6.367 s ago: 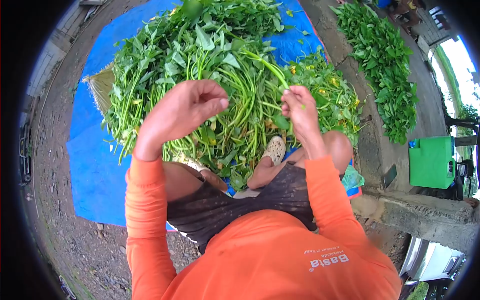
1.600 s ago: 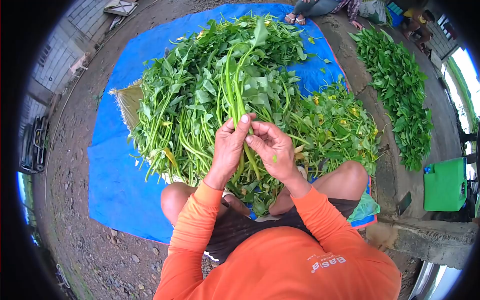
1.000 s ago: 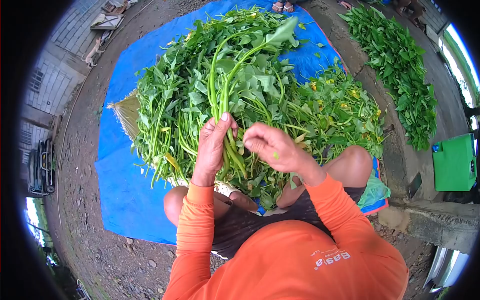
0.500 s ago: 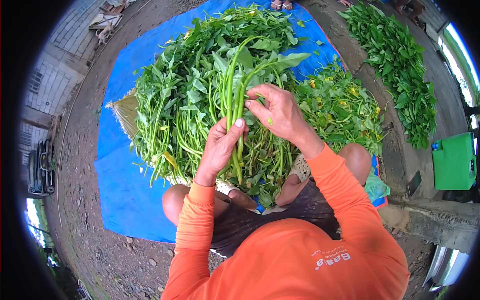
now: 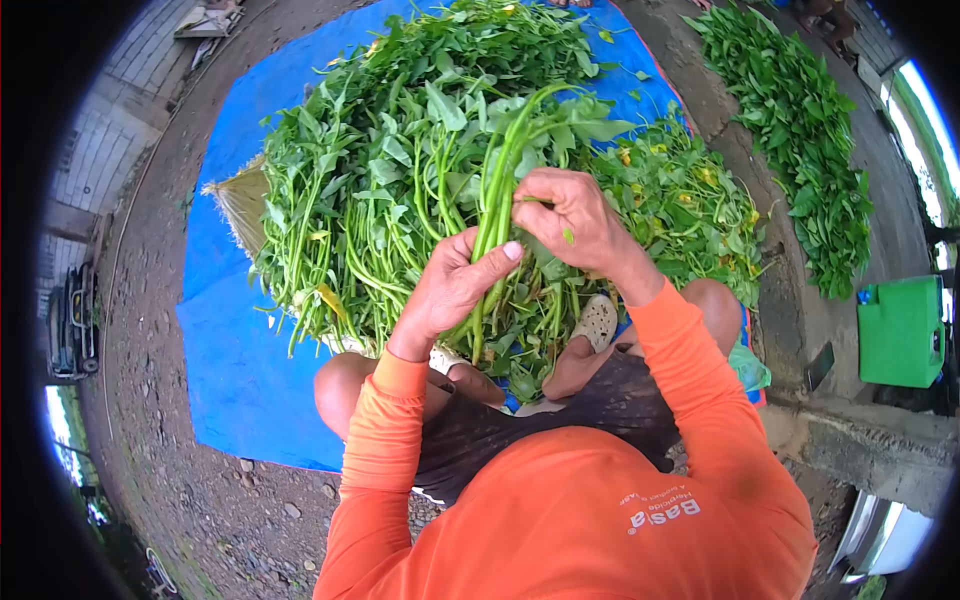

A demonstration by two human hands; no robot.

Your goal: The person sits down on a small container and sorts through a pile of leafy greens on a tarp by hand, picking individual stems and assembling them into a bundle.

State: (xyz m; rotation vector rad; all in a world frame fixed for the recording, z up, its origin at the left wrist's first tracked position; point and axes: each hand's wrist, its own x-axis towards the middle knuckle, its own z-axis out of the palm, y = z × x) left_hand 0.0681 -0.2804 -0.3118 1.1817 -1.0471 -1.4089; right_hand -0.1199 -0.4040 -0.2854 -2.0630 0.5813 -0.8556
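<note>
A small bunch of water spinach stems (image 5: 497, 200), long and green with arrow-shaped leaves at the top, stands upright before me. My left hand (image 5: 455, 285) is closed around its lower part, the thumb lying across the stems. Right beside the bunch, my right hand (image 5: 575, 222) is curled in a pinch at a side leaf stalk; its fingertips partly hide what they grip. A scrap of green leaf (image 5: 568, 236) clings to that hand. Behind and below both hands spreads a large heap of water spinach (image 5: 370, 190).
The heap lies on a blue tarp (image 5: 250, 390). A looser pile with yellowed leaves (image 5: 690, 200) is on the right. Beyond it are a long row of leafy greens (image 5: 800, 160) and a green plastic container (image 5: 900, 330). A woven sack corner (image 5: 238, 205) shows at left.
Both hands and the bunch have shifted slightly right in the view. My right fingers have curled in more tightly against the stems.
</note>
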